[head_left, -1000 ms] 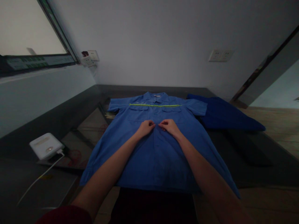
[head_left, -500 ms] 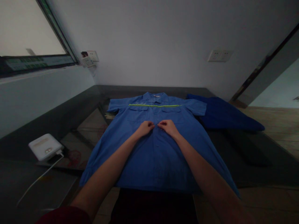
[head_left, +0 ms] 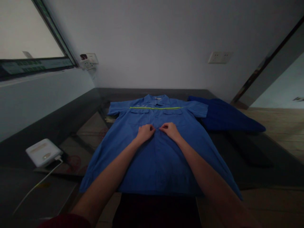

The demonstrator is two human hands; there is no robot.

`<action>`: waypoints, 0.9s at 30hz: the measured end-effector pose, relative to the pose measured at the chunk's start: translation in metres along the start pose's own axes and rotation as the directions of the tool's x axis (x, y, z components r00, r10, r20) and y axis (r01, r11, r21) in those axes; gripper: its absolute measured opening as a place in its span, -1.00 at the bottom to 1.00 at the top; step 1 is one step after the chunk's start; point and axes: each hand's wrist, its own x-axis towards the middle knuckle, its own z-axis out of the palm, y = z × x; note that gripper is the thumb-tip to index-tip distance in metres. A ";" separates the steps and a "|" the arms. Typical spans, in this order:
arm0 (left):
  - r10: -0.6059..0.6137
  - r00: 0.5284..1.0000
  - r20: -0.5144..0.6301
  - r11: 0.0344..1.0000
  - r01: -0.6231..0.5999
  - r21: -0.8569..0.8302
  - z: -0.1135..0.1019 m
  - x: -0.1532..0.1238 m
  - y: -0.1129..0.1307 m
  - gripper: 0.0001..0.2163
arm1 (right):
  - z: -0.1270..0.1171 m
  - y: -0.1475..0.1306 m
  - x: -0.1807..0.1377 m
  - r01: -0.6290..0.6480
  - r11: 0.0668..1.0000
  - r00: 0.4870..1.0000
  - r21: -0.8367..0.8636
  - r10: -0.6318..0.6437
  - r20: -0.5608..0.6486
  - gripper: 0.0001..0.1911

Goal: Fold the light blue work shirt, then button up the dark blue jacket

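Observation:
A blue short-sleeved shirt [head_left: 140, 158] lies spread face up, its collar toward the wall and its hem toward me. A yellow-green stripe crosses its chest above two flap pockets. At the front placket, about mid-shirt, my left hand [head_left: 146, 132] pinches the cloth between thumb and fingers. Just to the right of it, my right hand [head_left: 169, 129] has its fingertips closed at the same placket edge. The fingertips of both hands almost meet there. Whether a button sits between them is too small to tell.
Dark blue folded cloth [head_left: 230, 115] lies right of the shirt, with a black flat object [head_left: 249, 152] in front of it. On the left stands a white box-shaped device [head_left: 44, 152] with a white cable [head_left: 39, 183]. Wall sockets [head_left: 220, 57] are behind the dark table.
Both hands stay at the placket, with only slight finger movement. The whole view has shifted a little, so things appear slightly farther left. The shirt lies as before.

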 end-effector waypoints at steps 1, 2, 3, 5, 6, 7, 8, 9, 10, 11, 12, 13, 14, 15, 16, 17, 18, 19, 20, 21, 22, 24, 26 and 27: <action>0.008 1.000 0.005 1.000 -0.008 0.010 0.000 0.000 0.000 -0.80 | 0.001 0.000 0.000 0.015 1.000 1.000 -0.021 -0.014 0.013 -0.92; 0.018 1.000 0.010 1.000 -0.018 0.020 0.001 -0.001 0.001 -0.80 | 0.002 0.000 0.000 0.028 0.999 0.999 -0.041 -0.027 0.027 -0.93; 0.025 1.000 0.014 0.999 -0.025 0.028 0.001 -0.001 0.002 -0.80 | 0.003 0.000 -0.001 0.040 0.997 0.999 -0.064 -0.038 0.036 -0.94; 0.031 0.999 0.025 0.999 -0.031 0.035 0.001 -0.002 0.003 -0.80 | 0.006 -0.001 -0.002 0.059 0.992 0.998 -0.113 -0.055 0.043 -0.93; 0.029 0.999 0.032 0.999 -0.031 0.035 0.001 -0.002 0.004 -0.80 | 0.008 -0.001 -0.002 0.068 0.988 0.997 -0.137 -0.062 0.045 -0.93; 0.028 0.999 0.040 0.999 -0.029 0.037 0.000 -0.002 0.004 -0.80 | 0.008 -0.001 -0.003 0.075 0.984 0.997 -0.162 -0.068 0.049 -0.92; 0.026 0.998 0.048 0.999 -0.028 0.041 0.000 -0.003 0.005 -0.80 | 0.008 -0.002 -0.004 0.080 0.980 0.996 -0.184 -0.070 0.056 -0.91; 0.026 0.998 0.056 0.998 -0.028 0.051 -0.001 -0.003 0.005 -0.80 | 0.008 -0.004 -0.005 0.082 0.976 0.995 -0.204 -0.070 0.064 -0.90; 0.025 0.998 0.062 0.997 -0.029 0.067 -0.001 -0.003 0.006 -0.79 | 0.006 -0.007 -0.006 0.079 0.972 0.995 -0.222 -0.064 0.074 -0.89; 0.024 0.998 0.066 0.996 -0.030 0.089 -0.002 -0.004 0.007 -0.78 | 0.004 -0.010 -0.007 0.072 0.968 0.995 -0.239 -0.053 0.084 -0.88; 0.024 0.997 0.069 0.993 -0.032 0.116 -0.003 -0.005 0.008 -0.77 | 0.001 -0.014 -0.008 0.066 0.965 0.994 -0.253 -0.043 0.097 -0.86; 0.025 0.997 0.072 0.989 -0.035 0.143 -0.005 -0.006 0.009 -0.76 | -0.003 -0.019 -0.009 0.063 0.963 0.993 -0.261 -0.036 0.109 -0.85; 0.027 0.997 0.075 0.985 -0.039 0.167 -0.007 -0.007 0.010 -0.75 | -0.009 -0.024 -0.011 0.065 0.962 0.992 -0.264 -0.034 0.121 -0.83; 0.027 0.997 0.079 0.982 -0.041 0.185 -0.010 -0.009 0.011 -0.75 | -0.016 -0.029 -0.013 0.069 0.963 0.991 -0.262 -0.035 0.133 -0.82; 0.028 0.996 0.084 0.979 -0.044 0.197 -0.014 -0.011 0.011 -0.75 | -0.024 -0.033 -0.015 0.072 0.964 0.989 -0.256 -0.036 0.142 -0.81; 0.030 0.995 0.092 0.978 -0.048 0.204 -0.019 -0.013 0.010 -0.75 | -0.034 -0.036 -0.018 0.070 0.967 0.989 -0.247 -0.034 0.146 -0.80; 0.029 0.995 0.100 0.977 -0.049 0.209 -0.026 -0.016 0.008 -0.75 | -0.047 -0.036 -0.022 0.059 0.968 0.990 -0.242 -0.025 0.142 -0.78; 0.026 0.994 0.107 0.975 -0.049 0.215 -0.033 -0.019 0.003 -0.75 | -0.061 -0.033 -0.026 0.038 0.969 0.991 -0.244 -0.006 0.133 -0.77; 0.021 0.994 0.108 0.973 -0.045 0.227 -0.042 -0.022 -0.003 -0.74 | -0.077 -0.026 -0.032 0.013 0.967 0.993 -0.253 0.017 0.113 -0.76; 0.008 0.995 0.103 0.970 -0.033 0.242 -0.052 -0.027 -0.012 -0.73 | -0.095 -0.017 -0.039 -0.021 0.961 0.995 -0.276 0.047 0.088 -0.75; -0.012 0.996 0.089 0.965 -0.012 0.262 -0.063 -0.032 -0.024 -0.72 | -0.113 -0.004 -0.046 -0.070 0.949 0.995 -0.307 0.089 0.051 -0.74; -0.089 0.995 0.041 0.948 0.072 0.311 -0.082 -0.046 -0.053 -0.70 | -0.148 0.027 -0.063 -0.182 0.908 0.983 -0.377 0.183 -0.033 -0.72; -0.176 0.984 -0.025 0.916 0.173 0.361 -0.097 -0.062 -0.087 -0.66 | -0.177 0.059 -0.079 -0.307 0.861 0.951 -0.406 0.289 -0.107 -0.73; -0.206 0.976 -0.073 0.896 0.218 0.386 -0.102 -0.071 -0.104 -0.65 | -0.188 0.073 -0.087 -0.346 0.849 0.938 -0.399 0.324 -0.124 -0.72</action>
